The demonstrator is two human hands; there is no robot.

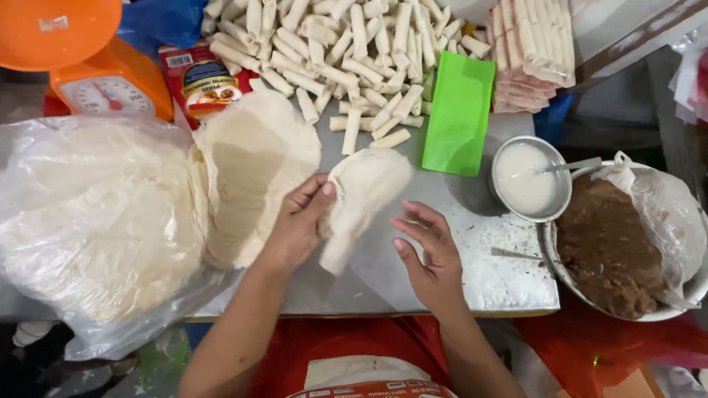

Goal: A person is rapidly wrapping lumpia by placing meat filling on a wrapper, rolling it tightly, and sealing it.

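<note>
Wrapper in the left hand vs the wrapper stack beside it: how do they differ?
The single wrapper is one crumpled sheet, pinched by the left hand; the wrapper stack is many sheets, lying flat, its top sheet partly peeled. The single wrapper looks smaller. Both are pale and thin.

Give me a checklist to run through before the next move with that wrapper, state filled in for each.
1. Wrapper in hand: ok, the left hand pinches its edge, and it hangs crumpled, partly lifted off the board.
2. Right hand free: ok, open, hovering beside the wrapper, holding nothing.
3. Bare spot on the work board: ok, free surface under and right of the hands.
4. Single sheet taken from the wrapper stack: cannot tell, folds hide the layers.
5. Meat filling bowl within reach: ok, full, at the right.
6. White paste bowl: ok, filled, utensil resting in it.
</note>
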